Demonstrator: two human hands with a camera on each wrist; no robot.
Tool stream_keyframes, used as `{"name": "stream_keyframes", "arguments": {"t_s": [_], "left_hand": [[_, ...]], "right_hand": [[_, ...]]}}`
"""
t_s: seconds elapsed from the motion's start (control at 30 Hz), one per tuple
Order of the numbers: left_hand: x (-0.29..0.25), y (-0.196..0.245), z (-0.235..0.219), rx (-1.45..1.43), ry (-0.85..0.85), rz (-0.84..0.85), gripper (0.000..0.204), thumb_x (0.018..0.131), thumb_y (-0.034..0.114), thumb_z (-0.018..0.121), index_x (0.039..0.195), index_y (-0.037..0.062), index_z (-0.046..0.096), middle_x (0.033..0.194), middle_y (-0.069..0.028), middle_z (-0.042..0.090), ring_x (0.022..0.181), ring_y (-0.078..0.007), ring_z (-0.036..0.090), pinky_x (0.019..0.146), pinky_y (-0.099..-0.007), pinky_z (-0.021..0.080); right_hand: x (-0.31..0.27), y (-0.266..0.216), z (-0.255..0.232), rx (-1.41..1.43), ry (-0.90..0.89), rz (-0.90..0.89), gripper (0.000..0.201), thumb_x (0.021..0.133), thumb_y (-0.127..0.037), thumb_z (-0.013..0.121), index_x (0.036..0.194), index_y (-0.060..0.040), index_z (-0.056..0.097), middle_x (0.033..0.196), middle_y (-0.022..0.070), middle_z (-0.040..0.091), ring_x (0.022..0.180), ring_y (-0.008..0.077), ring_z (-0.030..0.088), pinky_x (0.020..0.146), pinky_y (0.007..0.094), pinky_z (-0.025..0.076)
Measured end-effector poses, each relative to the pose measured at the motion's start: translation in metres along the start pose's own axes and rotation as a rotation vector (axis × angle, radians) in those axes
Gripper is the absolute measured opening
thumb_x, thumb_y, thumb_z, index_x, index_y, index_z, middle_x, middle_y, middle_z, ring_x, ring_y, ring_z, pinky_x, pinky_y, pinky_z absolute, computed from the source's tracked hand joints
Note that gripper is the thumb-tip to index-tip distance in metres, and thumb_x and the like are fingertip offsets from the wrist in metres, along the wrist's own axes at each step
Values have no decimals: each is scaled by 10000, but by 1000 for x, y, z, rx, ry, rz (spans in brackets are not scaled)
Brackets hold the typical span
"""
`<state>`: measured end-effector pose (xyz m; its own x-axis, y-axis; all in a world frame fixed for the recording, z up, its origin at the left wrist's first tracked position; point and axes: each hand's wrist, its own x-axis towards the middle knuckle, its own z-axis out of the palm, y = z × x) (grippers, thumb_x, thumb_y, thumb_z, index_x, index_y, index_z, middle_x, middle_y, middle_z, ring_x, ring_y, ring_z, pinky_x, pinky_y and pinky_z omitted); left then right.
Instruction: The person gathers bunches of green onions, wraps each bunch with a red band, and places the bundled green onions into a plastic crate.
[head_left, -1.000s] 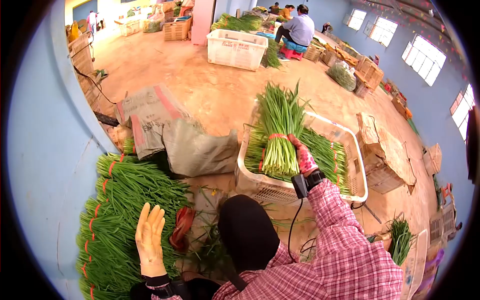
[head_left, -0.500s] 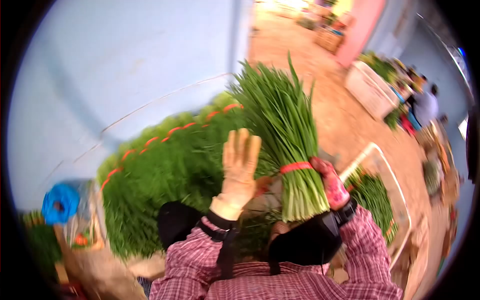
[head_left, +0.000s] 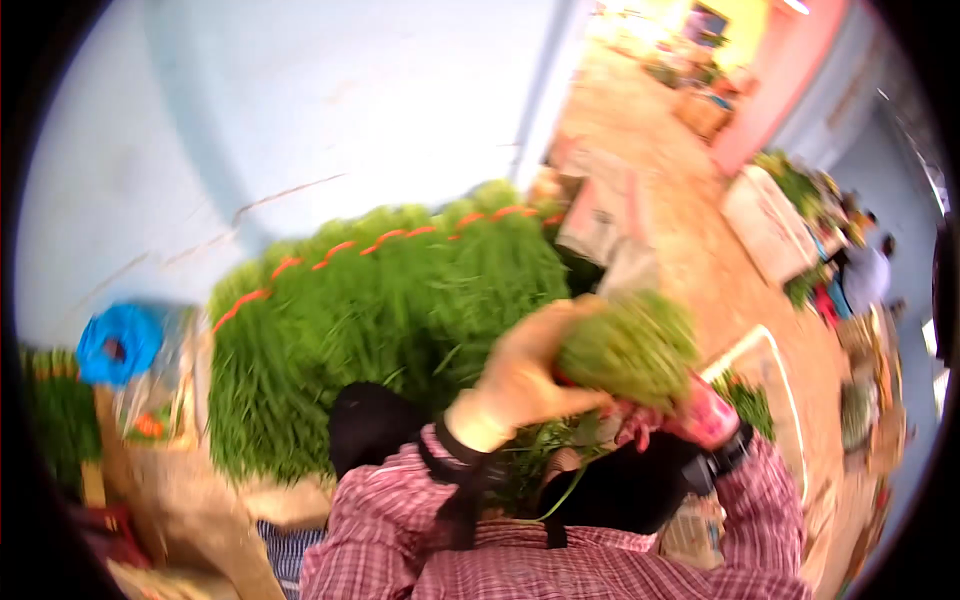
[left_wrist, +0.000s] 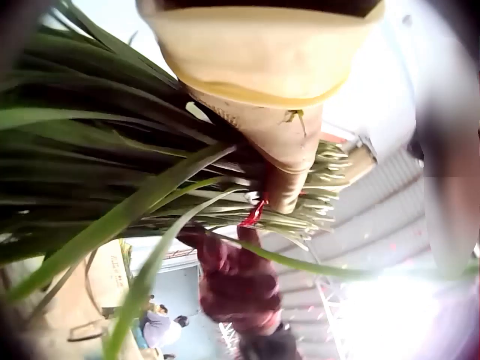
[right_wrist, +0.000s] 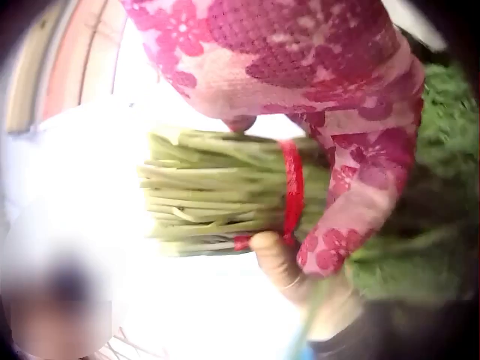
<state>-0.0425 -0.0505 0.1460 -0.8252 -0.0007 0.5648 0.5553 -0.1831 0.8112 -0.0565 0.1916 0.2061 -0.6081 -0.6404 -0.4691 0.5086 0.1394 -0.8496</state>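
A bunch of garlic chives (head_left: 635, 345) is between my two hands, its pale cut ends turned up toward the head camera. My left hand (head_left: 530, 365), in a cream glove, grips it from the left; in the left wrist view its fingers pass over the stems by the red tie (left_wrist: 255, 214). My right hand (head_left: 700, 412), in a pink flowered glove, holds the other side. In the right wrist view its fingers curl round the bunch just behind the red band (right_wrist: 293, 187), with the left thumb (right_wrist: 274, 259) close to them. Several leaves hang loose in the left wrist view.
A long pile of tied chive bunches (head_left: 390, 310) lies along the blue wall (head_left: 300, 100). To the right stands a white plastic crate (head_left: 790, 400) with more chives. Grey sacking (head_left: 605, 215) lies past the pile, and a blue roll (head_left: 120, 343) is at far left. Seated people are at far right.
The head view has swung left from the crate to the pile. The right hand has brought the bunch over from the crate; its cut ends have tipped up, and the open left hand has taken hold of it.
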Motion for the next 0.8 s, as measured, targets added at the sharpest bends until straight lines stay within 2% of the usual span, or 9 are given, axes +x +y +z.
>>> {"name": "stream_keyframes", "arguments": {"t_s": [0.03,0.13,0.23,0.33,0.43,0.53,0.63,0.73,0.8], "left_hand": [[-1,-1,-11,27,9,-153,657,696,111,863,1282,14,581,1118,-76,678,993,-137,629,939,-307,490],[-5,-17,-32,-125,126,-408,442,803,34,782,1216,0,629,1068,-26,694,929,-96,632,859,-268,519],[-19,-39,-32,-234,208,-511,424,804,176,819,1157,10,653,1046,3,669,886,-103,585,790,-270,481],[-19,-50,-29,-227,164,-534,451,806,213,823,1166,9,645,1055,-2,665,863,-101,580,771,-259,469],[-17,-46,-21,-137,51,-409,534,799,197,832,1229,-6,589,1101,-35,668,959,-124,600,861,-278,488],[-18,-56,-15,-131,-17,-363,594,787,191,846,1267,0,553,1151,-51,662,1020,-145,607,902,-302,492],[-24,-64,-19,-152,81,-391,582,772,239,853,1236,5,589,1123,-57,678,1006,-156,615,893,-310,497],[-25,-64,-22,36,66,-365,492,781,167,825,1199,8,619,1114,-61,685,993,-164,627,881,-316,508],[-26,-65,-22,-23,102,-392,457,780,120,811,1186,13,631,1115,-63,688,991,-170,635,882,-324,514]], "right_hand": [[15,4,-27,5,-107,128,484,1046,-338,423,1364,22,485,1184,238,648,844,311,712,676,367,585],[40,5,-21,-744,389,-273,626,965,-287,637,1450,27,396,1369,210,551,1226,274,571,1011,346,470],[72,37,-25,-436,236,-480,698,916,-163,699,1485,24,341,1476,167,456,1379,235,405,1125,346,339],[93,42,2,-74,32,-557,654,900,-111,699,1464,9,390,1434,109,498,1301,187,464,1101,332,364],[100,55,11,-62,278,-427,481,896,-169,733,1315,-15,554,1195,32,647,1045,116,587,934,279,465],[102,59,4,-51,260,-478,476,894,-226,748,1282,-14,570,1142,16,658,999,111,587,903,279,473],[99,51,9,-214,313,-467,586,880,-216,765,1360,1,507,1203,42,639,1067,133,583,938,293,470],[99,43,22,76,297,-685,761,834,-165,802,1455,7,397,1356,100,560,1229,183,527,1035,318,427],[94,21,8,-536,524,-934,863,793,-48,802,1505,-5,317,1542,162,362,1414,251,355,1153,359,311]]}}
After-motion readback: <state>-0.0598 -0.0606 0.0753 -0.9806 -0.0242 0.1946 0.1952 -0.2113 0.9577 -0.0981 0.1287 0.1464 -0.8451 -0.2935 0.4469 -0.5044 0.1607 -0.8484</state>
